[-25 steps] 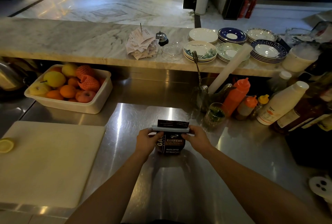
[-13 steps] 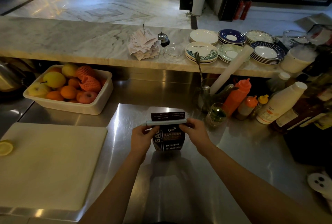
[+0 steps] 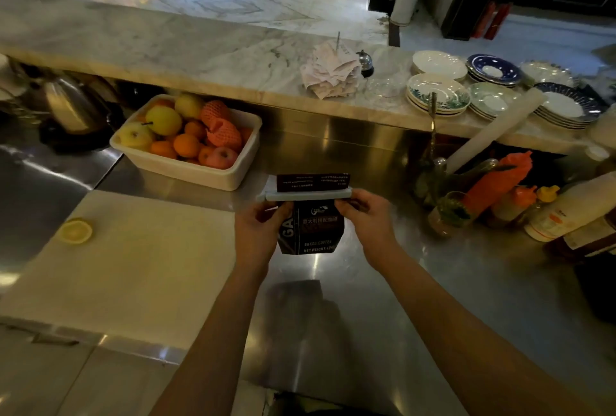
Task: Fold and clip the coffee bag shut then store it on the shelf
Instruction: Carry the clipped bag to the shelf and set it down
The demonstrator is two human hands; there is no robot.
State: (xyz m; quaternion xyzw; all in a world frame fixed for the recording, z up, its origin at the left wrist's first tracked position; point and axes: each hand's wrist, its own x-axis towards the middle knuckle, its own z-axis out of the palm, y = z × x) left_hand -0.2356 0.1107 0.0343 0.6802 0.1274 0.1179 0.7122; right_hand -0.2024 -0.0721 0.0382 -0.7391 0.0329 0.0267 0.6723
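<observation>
A dark coffee bag [image 3: 311,230] with white print hangs upright just above the steel counter [image 3: 433,299], held between both hands. A pale blue-grey bar clip [image 3: 306,195] runs across the bag below its folded top flap. My left hand [image 3: 258,232] grips the bag's left side under the clip's left end. My right hand [image 3: 366,219] pinches the clip's right end and the bag's right edge. The bag's back is hidden.
A white cutting board [image 3: 126,265] with a lemon half [image 3: 76,231] lies to the left. A fruit tub [image 3: 186,142] stands behind it. Sauce bottles [image 3: 500,182] and a utensil holder crowd the right. Plates [image 3: 440,95] and a paper stack [image 3: 333,75] sit on the marble ledge.
Both hands have lifted the clipped bag off the counter and carried it slightly away from me. My view has swung left, so everything sits further right in frame.
</observation>
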